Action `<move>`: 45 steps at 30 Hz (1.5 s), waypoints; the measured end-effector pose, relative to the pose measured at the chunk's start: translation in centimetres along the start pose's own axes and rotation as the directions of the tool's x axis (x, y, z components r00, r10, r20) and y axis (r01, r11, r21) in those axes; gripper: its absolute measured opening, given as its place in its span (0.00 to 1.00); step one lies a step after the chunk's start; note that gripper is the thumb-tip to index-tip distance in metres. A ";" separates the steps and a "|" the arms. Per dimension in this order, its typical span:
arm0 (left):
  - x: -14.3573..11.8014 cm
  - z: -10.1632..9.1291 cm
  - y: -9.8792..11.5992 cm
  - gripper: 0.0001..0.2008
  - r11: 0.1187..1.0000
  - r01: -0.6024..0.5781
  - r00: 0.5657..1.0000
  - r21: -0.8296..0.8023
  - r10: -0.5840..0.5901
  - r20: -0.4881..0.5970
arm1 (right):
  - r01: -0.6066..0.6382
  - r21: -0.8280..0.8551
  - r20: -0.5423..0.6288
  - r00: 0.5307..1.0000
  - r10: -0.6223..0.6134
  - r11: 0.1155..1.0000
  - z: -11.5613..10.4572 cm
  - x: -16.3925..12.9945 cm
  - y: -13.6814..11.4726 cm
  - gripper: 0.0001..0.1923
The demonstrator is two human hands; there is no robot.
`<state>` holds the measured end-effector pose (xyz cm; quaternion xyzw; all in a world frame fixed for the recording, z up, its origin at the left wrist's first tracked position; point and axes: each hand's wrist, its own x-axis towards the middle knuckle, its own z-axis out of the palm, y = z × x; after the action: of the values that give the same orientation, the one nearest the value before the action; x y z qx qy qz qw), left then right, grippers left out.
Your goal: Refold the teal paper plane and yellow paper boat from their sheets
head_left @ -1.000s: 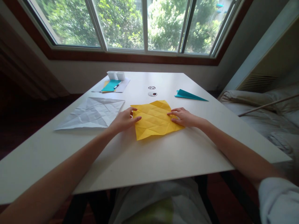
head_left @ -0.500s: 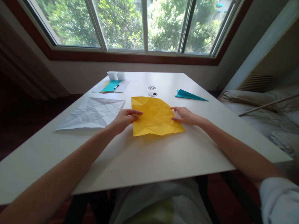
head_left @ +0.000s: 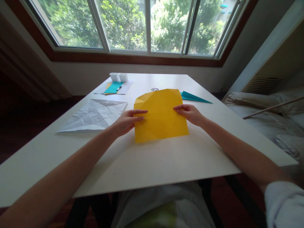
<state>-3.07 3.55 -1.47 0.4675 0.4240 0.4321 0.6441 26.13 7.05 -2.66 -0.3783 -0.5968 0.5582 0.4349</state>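
Above table, yellow paper (head_left: pixel 160 115) now raised

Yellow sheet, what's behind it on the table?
Behind the yellow sheet, only a sliver of a round table grommet shows above its top edge. Anything else there is covered.

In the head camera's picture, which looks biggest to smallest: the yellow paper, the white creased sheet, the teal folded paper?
1. White creased sheet and yellow paper: too alike to rank; the yellow is lifted toward the camera.
2. Teal folded paper: clearly smallest, though farther away.
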 end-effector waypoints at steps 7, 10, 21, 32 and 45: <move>-0.1 0.2 0.1 0.21 0.998 -0.059 0.998 0.019 0.059 0.004 | -0.083 0.130 0.048 0.996 0.078 0.988 -0.3 0.0 -0.5 0.13; -0.1 0.1 0.1 0.23 0.997 -0.070 0.997 0.028 0.071 -0.016 | -0.140 0.119 0.146 0.982 0.122 0.983 -0.1 -0.2 -0.7 0.17; 0.3 -0.1 -0.1 0.15 0.991 -0.131 0.977 -0.022 0.125 -0.170 | -0.095 -0.025 0.007 0.995 0.095 0.995 -1.4 0.3 -0.6 0.15; 0.0 0.4 0.2 0.12 0.992 -0.002 1.000 -0.123 0.003 0.011 | -0.259 -0.005 -0.102 0.961 0.257 0.966 -3.2 0.7 -0.7 0.10; 0.0 1.2 -0.2 0.17 0.994 0.095 0.977 -0.056 -0.082 0.196 | -0.386 0.094 0.378 0.866 0.326 0.918 0.9 -1.5 -2.4 0.21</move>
<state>-1.95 3.20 -1.39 0.4666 0.3656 0.3691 0.7158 25.87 5.09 -0.41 -0.3372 -0.5361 0.7360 0.2392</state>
